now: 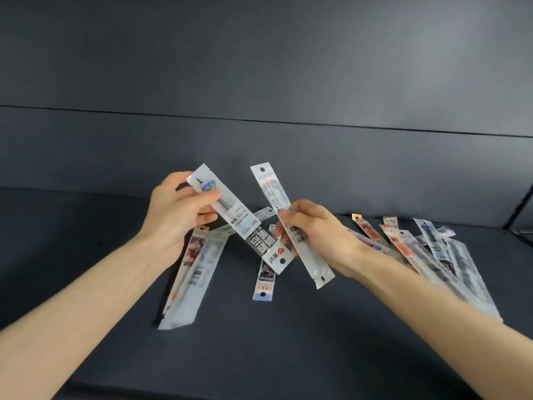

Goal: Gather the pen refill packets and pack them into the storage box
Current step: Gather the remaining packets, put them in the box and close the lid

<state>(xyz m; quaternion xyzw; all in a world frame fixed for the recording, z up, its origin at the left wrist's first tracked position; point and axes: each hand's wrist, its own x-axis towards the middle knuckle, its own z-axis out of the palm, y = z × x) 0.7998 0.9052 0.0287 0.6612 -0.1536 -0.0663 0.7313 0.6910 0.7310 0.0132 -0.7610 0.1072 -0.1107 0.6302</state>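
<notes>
**Inspector:** State of the hands?

**Observer:** The left hand (176, 217) is raised above the seat. Its thumb and fingers pinch the upper end of a black-labelled packet (255, 239), which slants down to the right. The right hand (317, 230) pinches a white packet (274, 192) near its middle, top end pointing up. The two packets cross near their lower ends; I cannot tell whether they touch.

**Inspector:** The other packets?

**Observer:** They lie loose on the dark cushion (288, 342). A left cluster (199, 272) sits below the left wrist and a single packet (264, 282) lies between the hands. A fanned right pile (444, 255) is partly hidden by the right forearm. The storage box is not in view.

**Inspector:** Risks?

**Observer:** Three, in my judgement. The glossy sleeves are held at one spot each and may slip out when both are merged into one hand. The right forearm passes over the right pile and could sweep packets along the seat. With the box out of sight, a carry made without looking could drop a packet, and overlapped packets in the pile could be missed
</notes>
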